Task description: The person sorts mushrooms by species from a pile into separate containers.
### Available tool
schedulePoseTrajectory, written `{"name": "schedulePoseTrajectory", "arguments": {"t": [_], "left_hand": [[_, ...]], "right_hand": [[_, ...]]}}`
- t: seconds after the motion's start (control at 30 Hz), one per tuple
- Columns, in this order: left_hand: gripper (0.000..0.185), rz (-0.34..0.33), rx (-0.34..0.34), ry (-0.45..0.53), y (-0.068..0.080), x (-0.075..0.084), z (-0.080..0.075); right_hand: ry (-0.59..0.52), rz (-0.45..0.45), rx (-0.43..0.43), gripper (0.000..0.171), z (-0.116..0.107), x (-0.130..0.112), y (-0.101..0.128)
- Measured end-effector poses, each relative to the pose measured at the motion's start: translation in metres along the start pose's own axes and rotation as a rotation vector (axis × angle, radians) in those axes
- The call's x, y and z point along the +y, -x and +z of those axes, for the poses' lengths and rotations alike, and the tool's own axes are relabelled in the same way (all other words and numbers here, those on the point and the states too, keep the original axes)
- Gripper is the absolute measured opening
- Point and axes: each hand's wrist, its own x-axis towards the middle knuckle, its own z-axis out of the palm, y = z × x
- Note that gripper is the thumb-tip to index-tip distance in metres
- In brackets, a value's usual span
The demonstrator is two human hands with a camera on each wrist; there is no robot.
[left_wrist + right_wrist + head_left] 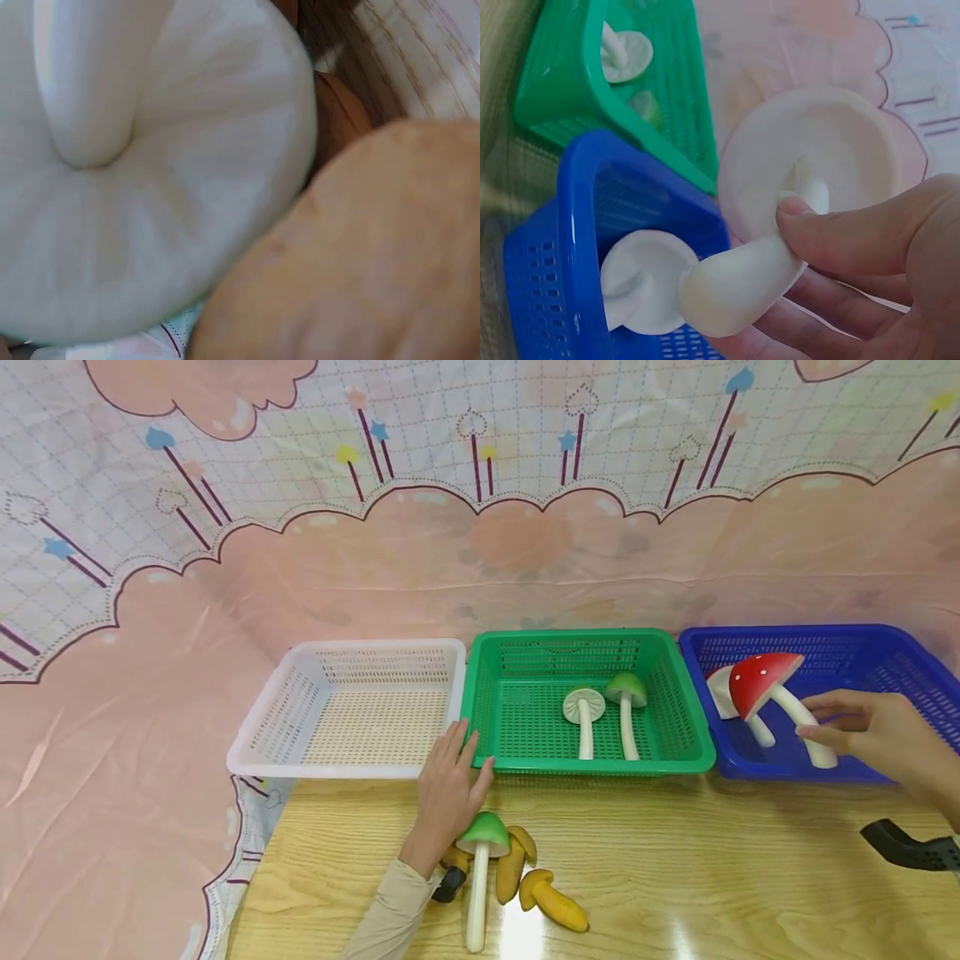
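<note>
My right hand (823,723) pinches the white stem of a red spotted mushroom (761,677) and holds it tilted over the blue basket (885,639). In the right wrist view, thumb and fingers (817,225) curl round that stem, with the pale underside of the cap (840,142) above. A second mushroom (641,289) lies in the blue basket (547,262). My left hand (450,777) lies flat on the table with straight fingers at the front rim of the green basket (585,766). A green-capped mushroom (483,835) lies beside its wrist; the underside of its cap (150,187) fills the left wrist view.
Two green mushrooms (603,710) lie in the green basket. To its left stands a white basket (337,768) with nothing in it. Several yellow mushrooms (551,900) lie on the wooden table (712,877) by the green one. A pink patterned cloth (480,552) hangs behind.
</note>
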Motion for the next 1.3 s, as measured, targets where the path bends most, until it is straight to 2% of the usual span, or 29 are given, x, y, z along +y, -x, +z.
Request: {"name": "schedulePoseTrajectory", "arguments": {"t": [0.2, 0.5, 0.77, 1.1, 1.3], "left_hand": [[0.047, 0.010, 0.014, 0.001, 0.000, 0.001, 0.001], [0.046, -0.001, -0.008, 0.014, 0.001, 0.003, 0.001], [0.046, 0.010, 0.004, 0.011, 0.001, 0.003, 0.002], [0.047, 0.013, -0.007, 0.018, 0.001, 0.006, 0.003], [0.049, 0.014, 0.000, 0.016, 0.001, 0.006, 0.002]], "right_hand": [[-0.053, 0.072, 0.024, 0.053, -0.004, 0.010, -0.009], [-0.093, 0.087, 0.050, 0.051, -0.003, 0.031, -0.022], [-0.047, 0.120, 0.095, 0.054, -0.002, 0.050, -0.033], [-0.012, 0.138, 0.085, 0.055, -0.003, 0.063, -0.047], [-0.010, 0.182, 0.079, 0.054, 0.001, 0.098, -0.063]]}}
